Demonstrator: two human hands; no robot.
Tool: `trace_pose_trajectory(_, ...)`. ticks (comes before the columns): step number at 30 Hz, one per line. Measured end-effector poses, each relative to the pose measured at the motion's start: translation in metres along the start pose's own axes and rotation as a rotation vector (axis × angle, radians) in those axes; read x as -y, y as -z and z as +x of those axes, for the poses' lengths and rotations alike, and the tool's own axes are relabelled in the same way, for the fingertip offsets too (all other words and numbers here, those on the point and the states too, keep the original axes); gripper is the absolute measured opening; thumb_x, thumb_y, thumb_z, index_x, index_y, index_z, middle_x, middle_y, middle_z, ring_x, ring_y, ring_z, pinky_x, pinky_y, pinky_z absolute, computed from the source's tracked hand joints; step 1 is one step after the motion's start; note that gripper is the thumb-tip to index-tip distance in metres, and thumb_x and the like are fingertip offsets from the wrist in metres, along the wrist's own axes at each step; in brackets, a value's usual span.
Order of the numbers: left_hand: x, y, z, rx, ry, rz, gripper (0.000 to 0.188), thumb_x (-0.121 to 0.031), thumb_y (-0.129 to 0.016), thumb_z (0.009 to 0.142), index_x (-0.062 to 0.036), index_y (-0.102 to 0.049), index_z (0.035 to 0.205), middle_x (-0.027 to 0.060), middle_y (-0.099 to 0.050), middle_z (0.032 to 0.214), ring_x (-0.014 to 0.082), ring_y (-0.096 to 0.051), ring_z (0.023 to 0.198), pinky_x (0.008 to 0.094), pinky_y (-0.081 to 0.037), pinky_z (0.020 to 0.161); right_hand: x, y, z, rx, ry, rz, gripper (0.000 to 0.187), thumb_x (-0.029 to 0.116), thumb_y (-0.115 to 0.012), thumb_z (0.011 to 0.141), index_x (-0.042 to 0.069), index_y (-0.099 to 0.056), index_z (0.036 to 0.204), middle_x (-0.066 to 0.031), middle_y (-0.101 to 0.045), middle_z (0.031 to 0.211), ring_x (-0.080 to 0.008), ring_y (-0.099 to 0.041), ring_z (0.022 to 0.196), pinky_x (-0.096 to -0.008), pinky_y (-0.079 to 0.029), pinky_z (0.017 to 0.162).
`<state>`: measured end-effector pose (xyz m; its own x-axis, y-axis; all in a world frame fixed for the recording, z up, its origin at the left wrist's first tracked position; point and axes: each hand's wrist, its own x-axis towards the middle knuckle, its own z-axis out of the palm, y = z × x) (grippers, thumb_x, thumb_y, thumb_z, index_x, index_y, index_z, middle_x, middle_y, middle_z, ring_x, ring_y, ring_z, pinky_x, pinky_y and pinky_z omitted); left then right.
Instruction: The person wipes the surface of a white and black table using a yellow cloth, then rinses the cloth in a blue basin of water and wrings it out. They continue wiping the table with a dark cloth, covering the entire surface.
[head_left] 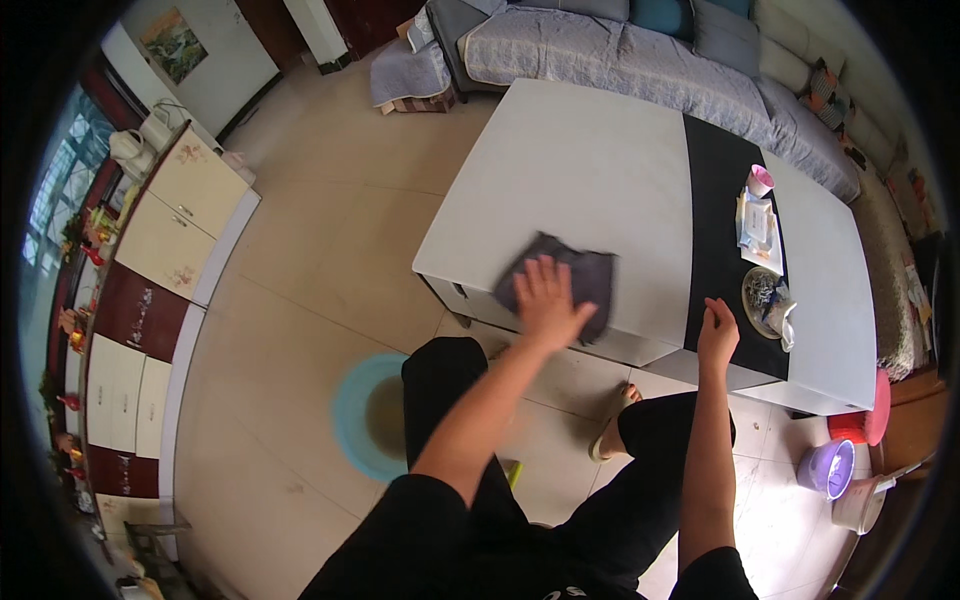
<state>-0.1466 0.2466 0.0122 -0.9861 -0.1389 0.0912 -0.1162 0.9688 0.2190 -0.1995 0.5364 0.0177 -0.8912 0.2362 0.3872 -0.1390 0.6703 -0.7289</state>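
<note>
Where left fingers [547, 282] spread, dark cloth [594, 276] beneath

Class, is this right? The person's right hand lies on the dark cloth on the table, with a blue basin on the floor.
Wrong hand: the head view shows the left hand on the cloth, not the right hand. The rest stands.

I can read no words or numbers from here. Small pale marks [565, 593] on the person's black shirt [400, 540] are cut off, and any print on the pale packet [758, 224] on the table [590, 170] is too tiny.
</note>
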Motion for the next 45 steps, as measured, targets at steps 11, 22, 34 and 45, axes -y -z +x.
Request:
trace_pose_trajectory(11,0.064,0.009,0.013,-0.038,0.343,0.1,0.079,-0.049,-0.04,0.092,0.0081,-0.022,0.144,0.0329,-0.011,0.151,0.0484,-0.005,0.141,0.0552,-0.004,0.114,-0.009,0.022,-0.004,-0.026,-0.003,0.009,0.018,0.004,-0.057,0.085,0.002,-0.07,0.098,-0.0203,-0.064,0.113,-0.0322,-0.061,0.108,-0.0368,-0.047,0.092)
trace_pose_trajectory(22,0.121,0.023,0.011,-0.016,0.251,0.115,0.071,-0.043,-0.045,0.092,0.0055,-0.03,0.142,0.0279,-0.021,0.151,0.0408,-0.017,0.141,0.0476,-0.013,0.115,-0.012,0.024,-0.002,0.014,-0.079,0.054,0.019,0.005,-0.058,0.085,0.003,-0.07,0.099,-0.0209,-0.064,0.112,-0.0316,-0.062,0.108,-0.0361,-0.048,0.092)
trace_pose_trajectory(34,0.101,0.007,0.009,0.033,0.109,0.141,0.076,-0.051,-0.039,0.093,0.003,-0.025,0.145,0.0267,-0.016,0.152,0.0423,-0.013,0.142,0.051,-0.013,0.115,-0.01,0.026,0.002,0.02,-0.098,0.057,0.02,0.005,-0.057,0.085,0.003,-0.07,0.099,-0.0213,-0.065,0.111,-0.032,-0.061,0.109,-0.0351,-0.047,0.092)
trace_pose_trajectory(45,-0.03,-0.005,-0.007,0.069,-0.051,0.032,0.073,-0.042,-0.045,0.093,0.0082,-0.026,0.143,0.0282,-0.017,0.151,0.0434,-0.011,0.142,0.0507,-0.008,0.115,0.004,0.025,0.006,0.046,-0.163,0.131,0.02,0.007,-0.058,0.086,0.002,-0.07,0.101,-0.0199,-0.065,0.112,-0.0279,-0.063,0.107,-0.0321,-0.048,0.09)
